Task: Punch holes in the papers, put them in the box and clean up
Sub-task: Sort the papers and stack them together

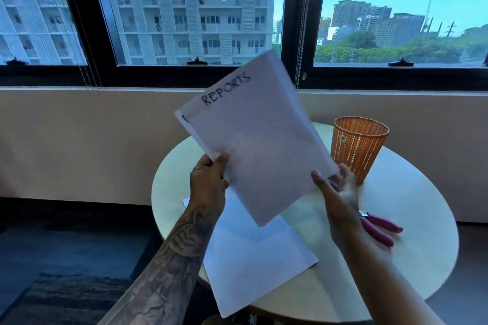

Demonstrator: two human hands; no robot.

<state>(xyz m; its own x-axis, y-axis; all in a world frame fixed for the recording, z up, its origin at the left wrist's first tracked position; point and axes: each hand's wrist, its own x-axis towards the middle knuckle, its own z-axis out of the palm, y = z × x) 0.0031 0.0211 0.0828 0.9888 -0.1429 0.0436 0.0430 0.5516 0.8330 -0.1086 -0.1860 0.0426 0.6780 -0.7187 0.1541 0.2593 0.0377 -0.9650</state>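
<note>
My left hand [208,177] and right hand [336,187] pinch the papers' [253,140] near corners, raised above the table [412,266]. Far right stands a basket [357,146]; I can't see inside.

A: What is the white sheaf marked REPORTS [253,140] made of?

B: Thin matt paper, smooth, slightly translucent against the window light. The white sheets lying flat on the table [253,258] are the same matt paper.

A: And the round pale table [412,208]?

B: A smooth, matt top with a soft sheen; whether it is laminate or painted wood cannot be told.

A: The orange basket [359,145]?

B: Perforated plastic mesh, lightly glossy.

A: The pink-handled hand tool [380,227]?

B: Handles look like smooth plastic or rubber coating; a small part near the pivot looks like shiny metal.

A: The wall under the window [79,145]?

B: Matt beige, faintly textured plaster.
</note>
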